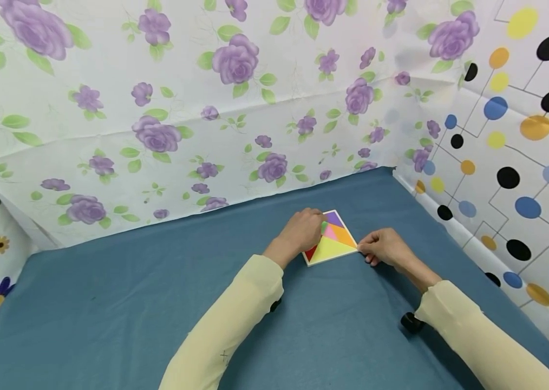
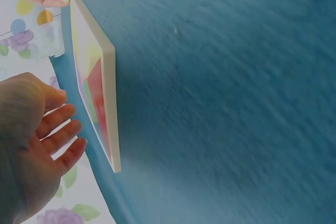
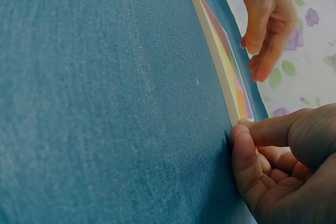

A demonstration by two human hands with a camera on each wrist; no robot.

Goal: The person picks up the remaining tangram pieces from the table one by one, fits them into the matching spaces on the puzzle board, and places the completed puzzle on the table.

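A square tangram puzzle [image 1: 329,250] in a pale wooden frame lies on the blue cloth, with yellow, red, orange, pink, green and purple pieces inside. My right hand [image 1: 385,246] pinches its near right corner between thumb and forefinger; the right wrist view shows those fingertips [image 3: 242,128] meeting at the frame's end. Over the puzzle's left part hangs my left hand [image 1: 304,230], covering some pieces in the head view. In the left wrist view its fingers [image 2: 59,139] are loosely bent, hold nothing and stay apart from the frame.
Blue cloth [image 1: 157,314] covers the table. Behind it rises a flower-printed sheet [image 1: 182,97], and a dotted sheet [image 1: 513,162] borders the right side. A small black object [image 1: 411,323] shows beneath my right sleeve.
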